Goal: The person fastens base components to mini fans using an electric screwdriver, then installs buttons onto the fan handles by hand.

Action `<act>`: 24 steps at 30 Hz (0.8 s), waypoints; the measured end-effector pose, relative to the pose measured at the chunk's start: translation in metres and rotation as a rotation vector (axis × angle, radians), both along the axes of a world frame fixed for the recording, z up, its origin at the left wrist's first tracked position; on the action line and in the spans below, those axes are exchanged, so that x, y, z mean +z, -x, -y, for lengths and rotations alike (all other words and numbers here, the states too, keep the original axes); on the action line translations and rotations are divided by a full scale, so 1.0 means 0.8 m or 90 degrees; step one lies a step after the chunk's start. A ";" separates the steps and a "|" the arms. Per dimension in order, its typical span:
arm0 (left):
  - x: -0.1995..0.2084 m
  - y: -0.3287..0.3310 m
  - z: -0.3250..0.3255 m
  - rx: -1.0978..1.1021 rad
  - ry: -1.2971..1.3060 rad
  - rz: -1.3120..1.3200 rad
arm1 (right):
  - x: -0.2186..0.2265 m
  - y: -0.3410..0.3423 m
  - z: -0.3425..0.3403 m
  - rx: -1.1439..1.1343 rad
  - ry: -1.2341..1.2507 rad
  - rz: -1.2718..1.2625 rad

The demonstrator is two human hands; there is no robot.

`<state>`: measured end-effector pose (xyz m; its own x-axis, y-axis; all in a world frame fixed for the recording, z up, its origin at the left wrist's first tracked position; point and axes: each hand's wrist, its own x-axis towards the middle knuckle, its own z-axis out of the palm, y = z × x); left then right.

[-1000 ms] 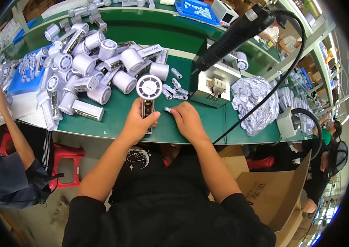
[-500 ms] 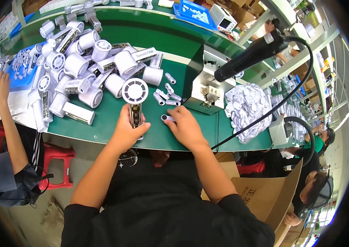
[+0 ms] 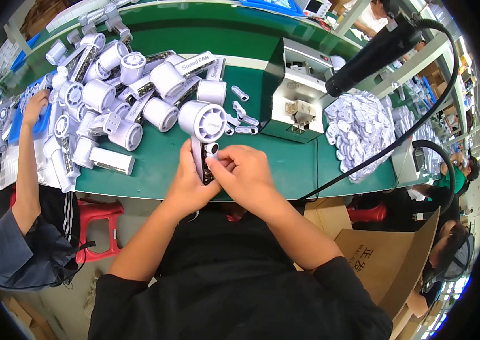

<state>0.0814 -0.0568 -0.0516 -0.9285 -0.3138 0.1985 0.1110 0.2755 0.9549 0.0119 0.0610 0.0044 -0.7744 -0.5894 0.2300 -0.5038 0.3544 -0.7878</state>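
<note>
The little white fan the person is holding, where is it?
In the head view, the white handheld fan is near the middle, above the green table's front edge, held between the left hand and right hand, beside the pile of white fans.

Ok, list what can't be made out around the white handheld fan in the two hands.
Head view only:
- Handheld fan: lower handle hidden by left hand.
- Small part under right hand: covered by its fingertips.
- Loose white pieces: too small to identify.
- Bagged parts: blurred by fisheye rim.
</note>
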 end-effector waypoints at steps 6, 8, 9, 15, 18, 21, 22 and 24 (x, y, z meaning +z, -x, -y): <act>0.006 -0.009 0.002 -0.012 0.007 -0.026 | 0.014 0.009 -0.005 0.038 -0.110 0.096; 0.005 -0.009 0.003 0.004 -0.004 0.012 | 0.018 0.010 -0.004 0.046 -0.126 0.129; 0.005 -0.009 0.003 0.006 -0.028 0.020 | 0.019 0.010 -0.003 0.044 -0.123 0.147; 0.012 -0.008 0.000 0.000 0.081 -0.015 | -0.003 0.008 -0.003 -0.002 0.054 0.109; 0.007 -0.005 0.000 -0.005 0.060 -0.005 | -0.003 0.000 -0.001 -0.008 0.015 0.029; 0.004 -0.003 -0.002 0.016 0.083 -0.011 | -0.015 -0.003 -0.001 -0.036 0.044 -0.024; 0.005 -0.003 -0.004 0.019 0.112 -0.019 | -0.017 -0.004 -0.002 -0.045 0.048 -0.040; 0.009 -0.004 -0.005 0.023 0.139 -0.025 | -0.020 -0.007 -0.001 -0.051 0.049 -0.056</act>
